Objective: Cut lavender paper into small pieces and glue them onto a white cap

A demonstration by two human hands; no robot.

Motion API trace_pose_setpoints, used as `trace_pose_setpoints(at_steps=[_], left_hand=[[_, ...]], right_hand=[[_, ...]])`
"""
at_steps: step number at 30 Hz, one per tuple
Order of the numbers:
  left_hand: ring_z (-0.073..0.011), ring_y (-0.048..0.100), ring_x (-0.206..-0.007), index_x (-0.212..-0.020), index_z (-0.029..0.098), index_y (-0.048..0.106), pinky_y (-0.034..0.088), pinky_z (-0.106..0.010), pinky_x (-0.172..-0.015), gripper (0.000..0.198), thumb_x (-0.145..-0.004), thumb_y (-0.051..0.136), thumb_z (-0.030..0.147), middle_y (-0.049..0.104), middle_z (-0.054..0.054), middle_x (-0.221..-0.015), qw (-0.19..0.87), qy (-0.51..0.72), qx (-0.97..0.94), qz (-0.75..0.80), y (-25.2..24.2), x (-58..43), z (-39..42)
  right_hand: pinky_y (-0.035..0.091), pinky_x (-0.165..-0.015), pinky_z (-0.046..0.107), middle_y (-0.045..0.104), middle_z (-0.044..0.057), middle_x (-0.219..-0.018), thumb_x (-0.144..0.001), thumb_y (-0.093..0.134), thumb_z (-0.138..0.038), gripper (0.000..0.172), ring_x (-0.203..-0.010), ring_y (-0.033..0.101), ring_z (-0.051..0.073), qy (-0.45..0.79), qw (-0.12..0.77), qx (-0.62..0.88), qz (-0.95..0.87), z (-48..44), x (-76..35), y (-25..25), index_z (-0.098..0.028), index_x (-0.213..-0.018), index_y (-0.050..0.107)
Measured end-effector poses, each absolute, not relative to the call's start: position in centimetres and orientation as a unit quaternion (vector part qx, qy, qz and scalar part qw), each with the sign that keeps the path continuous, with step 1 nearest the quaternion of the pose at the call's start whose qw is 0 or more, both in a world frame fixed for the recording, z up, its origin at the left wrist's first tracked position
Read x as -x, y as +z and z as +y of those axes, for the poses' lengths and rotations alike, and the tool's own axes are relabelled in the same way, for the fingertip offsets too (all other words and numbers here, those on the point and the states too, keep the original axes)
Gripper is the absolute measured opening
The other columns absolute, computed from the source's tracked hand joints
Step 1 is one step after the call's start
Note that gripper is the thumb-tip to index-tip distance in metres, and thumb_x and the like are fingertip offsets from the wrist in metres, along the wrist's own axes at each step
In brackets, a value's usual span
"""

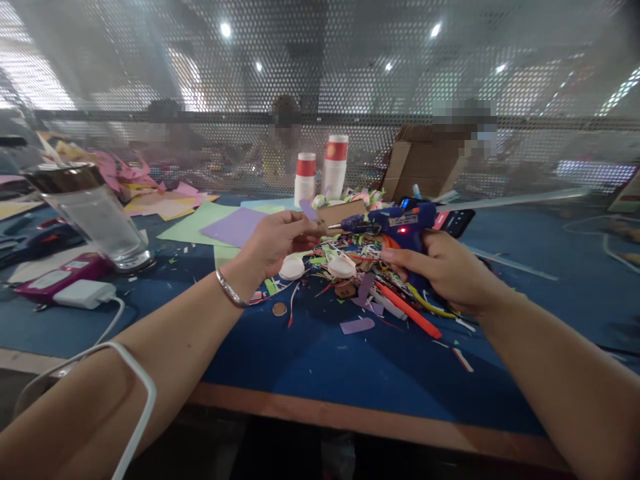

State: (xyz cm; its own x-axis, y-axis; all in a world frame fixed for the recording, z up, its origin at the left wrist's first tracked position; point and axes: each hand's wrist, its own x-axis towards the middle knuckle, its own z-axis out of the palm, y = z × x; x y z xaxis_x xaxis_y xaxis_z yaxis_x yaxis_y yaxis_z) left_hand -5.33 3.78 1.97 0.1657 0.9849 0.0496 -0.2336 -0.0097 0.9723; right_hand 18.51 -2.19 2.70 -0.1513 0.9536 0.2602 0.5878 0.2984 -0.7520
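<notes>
My left hand (pixel 283 240) is closed in a pinch, and a small purple paper strip (pixel 309 210) juts up from its fingertips; a brownish bit there is too small to name. My right hand (pixel 440 267) is wrapped round the handle of a blue glue gun (pixel 400 219) with a lit red lamp. The gun's nozzle points left, close to my left fingertips; whether it touches is hard to tell. Below both hands lies a heap of paper scraps (pixel 370 257), with two white discs (pixel 292 268) at its left side and an orange-red pen-like stick (pixel 410 312) in front.
Stacked paper cups (pixel 336 167) and a cardboard box (pixel 420 160) stand at the back. Green and purple sheets (pixel 235 227) lie left. A lidded glass (pixel 97 220), a purple power strip (pixel 65 280) and a white cable (pixel 143 373) over my left forearm are nearby. A phone (pixel 455 222) lies behind the gun.
</notes>
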Motion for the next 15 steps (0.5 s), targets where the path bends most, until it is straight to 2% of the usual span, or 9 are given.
trace_pose_setpoints(at_steps=[3, 6, 12, 15], left_hand=[[-0.0096, 0.063, -0.058, -0.071, 0.012, 0.06, 0.052, -0.027, -0.069, 0.014, -0.08, 0.07, 0.006, 0.07, -0.004, -0.069, 0.577, 0.514, -0.496, 0.395, 2.01, 5.25, 3.56], [-0.0097, 0.064, -0.059, -0.07, 0.013, 0.059, 0.053, -0.027, -0.068, 0.016, -0.08, 0.071, 0.007, 0.069, -0.002, -0.067, 0.575, 0.508, -0.505, 0.395, 1.96, 5.25, 3.5], [-0.0103, 0.064, -0.058, -0.068, 0.013, 0.058, 0.055, -0.028, -0.07, 0.02, -0.077, 0.074, 0.007, 0.065, 0.0, -0.063, 0.579, 0.507, -0.505, 0.39, 1.84, 5.22, 3.6], [-0.011, 0.065, -0.058, -0.068, 0.012, 0.058, 0.055, -0.029, -0.07, 0.019, -0.077, 0.074, 0.007, 0.066, -0.002, -0.065, 0.578, 0.51, -0.504, 0.39, 1.86, 5.18, 3.59]], right_hand=[[0.04, -0.055, 0.032, 0.056, 0.001, -0.057, -0.082, 0.063, -0.05, 0.034, -0.056, 0.052, 0.019, 0.177, 0.343, 0.546, -0.744, -2.01, -18.38, 2.76, -0.024, -0.063, 0.053], [0.044, -0.06, 0.035, 0.065, 0.004, -0.068, -0.083, 0.061, -0.049, 0.029, -0.066, 0.059, 0.023, 0.142, 0.33, 0.539, -0.762, -1.87, -18.27, 2.72, -0.023, -0.072, 0.059], [0.05, -0.076, 0.04, 0.075, 0.007, -0.093, -0.088, 0.059, -0.05, 0.03, -0.084, 0.066, 0.028, 0.134, 0.309, 0.516, -0.788, -1.65, -18.42, 2.25, -0.022, -0.095, 0.069], [0.05, -0.078, 0.042, 0.076, 0.007, -0.096, -0.089, 0.058, -0.049, 0.029, -0.088, 0.067, 0.03, 0.121, 0.307, 0.522, -0.786, -1.6, -18.62, 2.09, -0.023, -0.096, 0.069]])
